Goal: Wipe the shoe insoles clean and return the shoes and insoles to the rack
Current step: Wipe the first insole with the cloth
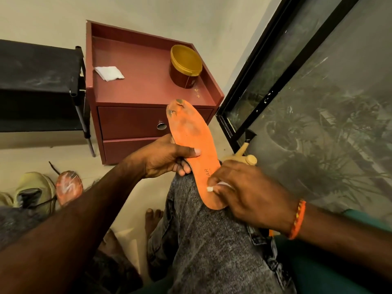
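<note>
Insole [192,143] rests on knee, left hand [167,158] gripping its edge, right hand [239,192] pinching white wipe [214,187].

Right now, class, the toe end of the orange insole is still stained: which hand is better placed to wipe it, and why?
The right hand: it already pinches the white wipe at the heel of the orange insole, and could likely slide up. The left hand grips the insole's middle, steadying it on the knee.

- I am wearing grey, speckled acid-wash jeans [212,240], with a stitched seam showing along the right thigh.
- I am wearing a braided orange bracelet [298,219] with yellow flecks on my right wrist.
- I am going bare-armed and barefoot [151,219].
</note>
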